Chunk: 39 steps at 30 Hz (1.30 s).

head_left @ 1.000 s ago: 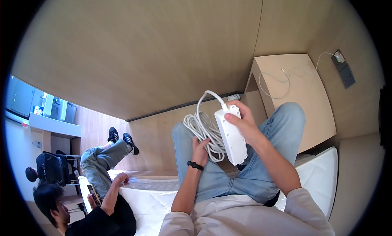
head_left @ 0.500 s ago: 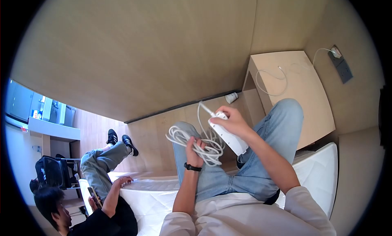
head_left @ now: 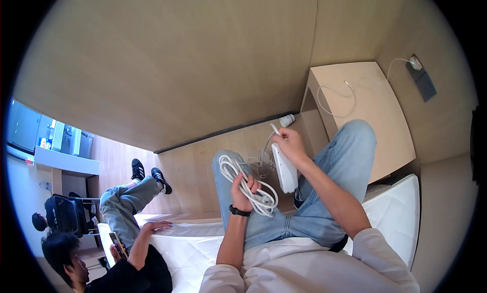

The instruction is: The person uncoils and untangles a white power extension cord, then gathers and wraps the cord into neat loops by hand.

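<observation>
A coil of white power cord (head_left: pixel 231 167) lies in my left hand (head_left: pixel 243 191), whose fingers are wrapped round the loops above my thigh. My right hand (head_left: pixel 290 147) grips a white power strip (head_left: pixel 286 174) by its top end, where the cord comes out. The strip hangs almost upright between my knees, its narrow edge turned toward me. Beside it, loose cord (head_left: pixel 261 163) dangles in front of the floor, partly blurred. Where the plug is, I cannot make out.
At right stands a wooden cabinet (head_left: pixel 375 115) with a thin white cable (head_left: pixel 324 108) on top. A wall socket (head_left: pixel 422 80) holds a plug. A white cup-like container (head_left: pixel 287 120) lies on the floor. Another person (head_left: pixel 122 265) sits at left on the mattress (head_left: pixel 193 250), holding a phone.
My right hand has shifted to the strip's cord end, and the strip has swung from slanted to nearly upright. The coil in my left hand has tilted and looks more bunched.
</observation>
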### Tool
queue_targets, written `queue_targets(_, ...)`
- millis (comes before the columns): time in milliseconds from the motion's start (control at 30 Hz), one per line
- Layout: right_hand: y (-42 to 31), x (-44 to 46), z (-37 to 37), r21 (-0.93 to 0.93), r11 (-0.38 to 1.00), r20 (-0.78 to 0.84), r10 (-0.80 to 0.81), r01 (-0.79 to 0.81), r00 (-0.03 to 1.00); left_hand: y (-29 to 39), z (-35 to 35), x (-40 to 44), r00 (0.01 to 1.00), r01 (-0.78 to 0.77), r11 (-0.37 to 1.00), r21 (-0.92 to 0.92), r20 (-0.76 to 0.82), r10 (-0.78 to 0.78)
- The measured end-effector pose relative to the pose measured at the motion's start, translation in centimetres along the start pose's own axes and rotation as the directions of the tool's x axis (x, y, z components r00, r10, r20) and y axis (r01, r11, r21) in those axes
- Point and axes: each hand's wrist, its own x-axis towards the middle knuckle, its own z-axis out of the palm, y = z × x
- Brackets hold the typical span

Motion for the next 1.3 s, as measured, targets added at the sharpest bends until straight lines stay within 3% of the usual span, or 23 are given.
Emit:
queue_targets(200,-0.8,0.0,-0.4,-0.062,0.996,0.046,0.067,-0.064,0.997,-0.1,0.8,-0.1,0.998,0.008,0.999,0.045,-0.055,-0.005)
queue_targets(400,-0.8,0.1,-0.2,0.143,0.99,0.031,0.013,-0.018,0.999,-0.5,-1.0,0.6,0.996,0.059,0.993,0.1,-0.067,-0.052)
queue_targets(500,-0.6,0.3,-0.5,0.198,0.973,0.121,0.095,-0.118,0.988,-0.4,-0.9,0.5,0.994,0.078,0.99,0.119,-0.087,-0.068)
queue_targets(567,-0.2,0.3,-0.6,-0.136,0.979,0.206,0.176,-0.15,0.963,-0.5,-1.1,0.6,0.993,0.086,0.988,0.127,-0.086,-0.075)
queue_targets(600,0.1,0.3,-0.3,-0.135,0.979,0.204,0.176,-0.151,0.963,-0.5,-1.3,0.7,0.993,0.086,0.988,0.128,-0.088,-0.075)
queue_targets(667,0.8,0.1,0.4,-0.176,0.976,0.037,-0.12,0.125,0.992,-0.6,-1.5,0.8,0.993,0.087,0.988,0.128,-0.091,-0.075)
queue_targets(700,0.2,-0.1,0.2,-0.176,0.976,0.039,-0.12,0.125,0.992,-0.7,-1.6,0.9,0.992,0.078,0.988,0.134,-0.107,-0.064)
queue_targets(767,-1.7,-0.5,-0.5,-0.289,0.955,0.139,0.108,-0.064,0.984,-0.8,-1.7,0.8,0.991,0.067,0.988,0.139,-0.125,-0.05)
queue_targets(867,-1.5,-0.4,-0.7,-0.385,0.919,0.261,0.201,-0.09,0.944,-0.8,-1.7,0.9,0.991,0.083,0.987,0.138,-0.115,-0.067)
queue_targets(1000,-1.2,-0.5,-0.2,-0.325,0.943,0.245,0.155,-0.069,0.957,-1.0,-1.8,1.0,0.986,0.097,0.988,0.123,-0.147,-0.078)
queue_targets(1067,-0.8,-1.1,-0.2,-0.488,0.865,0.273,0.027,0.114,0.962,-1.1,-2.2,1.0,0.985,0.093,0.989,0.117,-0.156,-0.075)
queue_targets(1200,-2.0,-1.2,-0.5,-0.435,0.9,0.271,0.129,0.002,0.954,-1.1,-2.3,1.1,0.986,0.087,0.989,0.117,-0.153,-0.068)
queue_targets(1300,-3.2,-1.5,-0.2,-0.367,0.929,0.229,0.04,0.049,0.973,-1.1,-2.2,1.1,0.986,0.088,0.989,0.117,-0.151,-0.07)
